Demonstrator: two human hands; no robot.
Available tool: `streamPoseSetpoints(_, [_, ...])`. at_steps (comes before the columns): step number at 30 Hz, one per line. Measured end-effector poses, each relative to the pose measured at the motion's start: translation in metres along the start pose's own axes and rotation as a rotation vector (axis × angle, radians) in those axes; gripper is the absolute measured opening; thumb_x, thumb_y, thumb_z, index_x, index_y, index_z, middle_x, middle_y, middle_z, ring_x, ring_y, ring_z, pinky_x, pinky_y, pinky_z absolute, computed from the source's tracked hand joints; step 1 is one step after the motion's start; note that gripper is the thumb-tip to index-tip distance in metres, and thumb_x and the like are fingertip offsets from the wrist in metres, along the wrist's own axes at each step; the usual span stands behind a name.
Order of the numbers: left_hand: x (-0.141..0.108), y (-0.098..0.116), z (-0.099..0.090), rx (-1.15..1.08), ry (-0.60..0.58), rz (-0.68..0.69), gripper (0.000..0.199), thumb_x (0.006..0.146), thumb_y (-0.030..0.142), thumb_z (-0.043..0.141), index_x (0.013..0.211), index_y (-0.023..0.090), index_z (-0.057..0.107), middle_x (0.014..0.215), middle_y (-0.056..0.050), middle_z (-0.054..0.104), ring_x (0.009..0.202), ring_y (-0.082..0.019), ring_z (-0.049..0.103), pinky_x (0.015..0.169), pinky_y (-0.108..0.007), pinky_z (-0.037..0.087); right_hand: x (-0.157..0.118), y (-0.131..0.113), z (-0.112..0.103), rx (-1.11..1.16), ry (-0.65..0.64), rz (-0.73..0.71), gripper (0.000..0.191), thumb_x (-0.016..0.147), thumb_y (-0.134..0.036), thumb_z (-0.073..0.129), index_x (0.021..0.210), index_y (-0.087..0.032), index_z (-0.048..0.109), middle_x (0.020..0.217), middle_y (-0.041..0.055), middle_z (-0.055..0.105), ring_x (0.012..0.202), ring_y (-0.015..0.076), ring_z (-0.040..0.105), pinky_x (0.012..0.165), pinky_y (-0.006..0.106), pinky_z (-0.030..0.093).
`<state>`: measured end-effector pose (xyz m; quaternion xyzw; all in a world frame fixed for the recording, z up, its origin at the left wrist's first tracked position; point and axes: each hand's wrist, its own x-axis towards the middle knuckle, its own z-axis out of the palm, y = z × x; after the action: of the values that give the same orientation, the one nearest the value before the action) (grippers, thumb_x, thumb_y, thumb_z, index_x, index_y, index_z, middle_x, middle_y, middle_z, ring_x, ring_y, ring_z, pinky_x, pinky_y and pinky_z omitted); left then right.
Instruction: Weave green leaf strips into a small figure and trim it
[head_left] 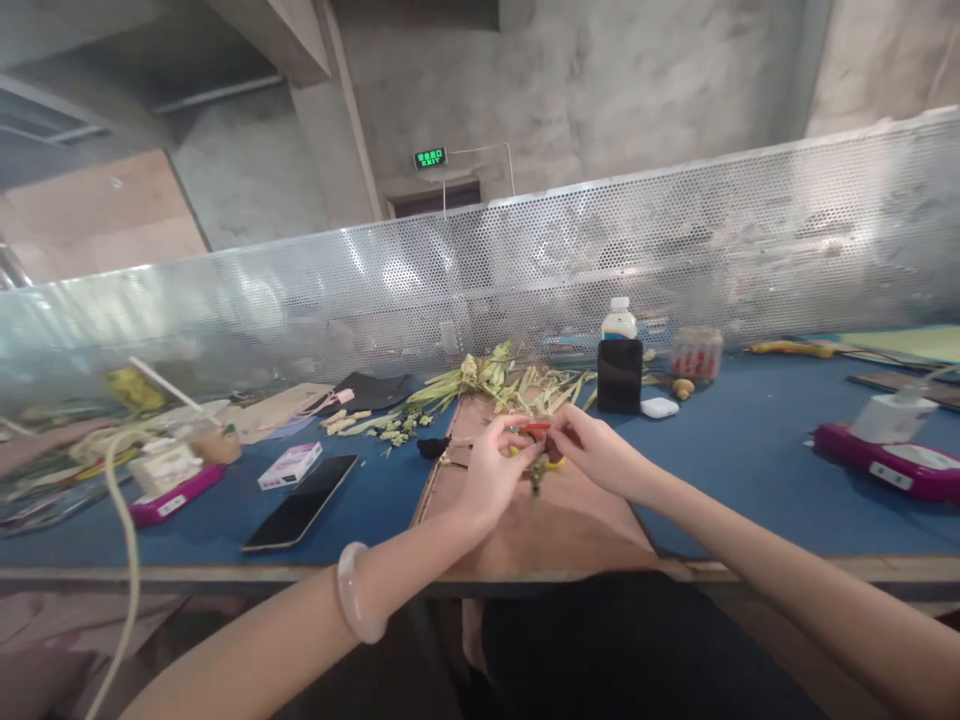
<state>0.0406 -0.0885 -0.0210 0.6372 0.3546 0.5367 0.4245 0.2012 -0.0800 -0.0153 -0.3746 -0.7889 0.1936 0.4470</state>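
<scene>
My left hand (496,465) is closed around a small bundle with red and yellow parts (537,430) above a brown board (570,530). My right hand (589,448) pinches the same bundle from the right, its fingertips close to those of my left hand. A greenish end (536,475) hangs below the fingers. Just beyond my hands, pale green leafy strips (487,375) lie heaped on the board and the blue mat. Small green pieces (397,428) and a black item (433,448) lie to the left of my left hand.
A dark phone (300,503), a small box (290,466) and a magenta device (177,495) lie on the left. Beyond my right hand stand a black upright object (619,376), a bottle (619,318) and a jar (697,354). Another person's arm (37,445) reaches in at far left.
</scene>
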Motion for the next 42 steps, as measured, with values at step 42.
streamPoseSetpoints(42, [-0.023, -0.013, -0.001, 0.418, -0.383, 0.08, 0.027, 0.073, 0.014, 0.055, 0.097, 0.018, 0.043, 0.082, -0.001, 0.056, 0.08, -0.015, 0.056, 0.072, -0.03, 0.044, -0.034, 0.031, 0.022, -0.5, -0.081, -0.438, 0.015, 0.078, -0.008, 0.044, 0.076, -0.016, 0.056, 0.079, 0.0085, 0.052, 0.086, 0.0233, 0.049, 0.078, 0.042, 0.045])
